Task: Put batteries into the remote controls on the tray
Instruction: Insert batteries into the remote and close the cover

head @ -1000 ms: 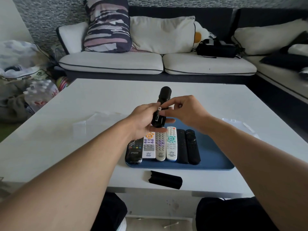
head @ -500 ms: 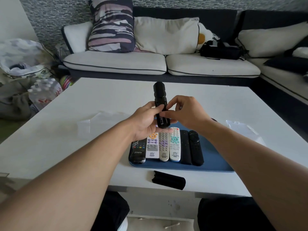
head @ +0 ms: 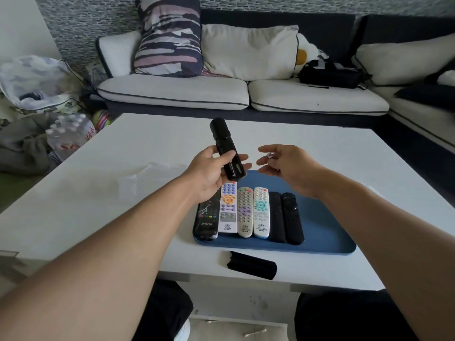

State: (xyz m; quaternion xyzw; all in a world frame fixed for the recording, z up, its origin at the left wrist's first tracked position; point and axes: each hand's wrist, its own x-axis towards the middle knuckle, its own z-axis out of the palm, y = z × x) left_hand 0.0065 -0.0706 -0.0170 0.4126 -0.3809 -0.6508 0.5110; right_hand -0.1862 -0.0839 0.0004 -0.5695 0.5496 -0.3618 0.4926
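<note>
While the black remote is held up over the desk, everything else is laid out like so:

Left hand (head: 209, 173): wrapped round a black remote (head: 225, 150), which is held tilted with its open battery bay turned up, above the far edge of the tray.
Right hand (head: 283, 163): kept just apart from the remote, fingers loosely curled, with a small silvery thing (head: 270, 156) pinched at the fingertips, prob a battery but too small to be told for sure.
Tray (head: 325, 232): blue, set near the front of the white desk (head: 152, 148).
Remotes in the tray: six lined up side by side at its left end: black TKTF one (head: 206, 225), three pale ones (head: 245, 212), two plain black ones (head: 285, 217).
Battery cover (head: 251, 265): black, laid on the desk just in front of the tray.
Clear plastic box (head: 128, 185): parked on the desk off to the left.
</note>
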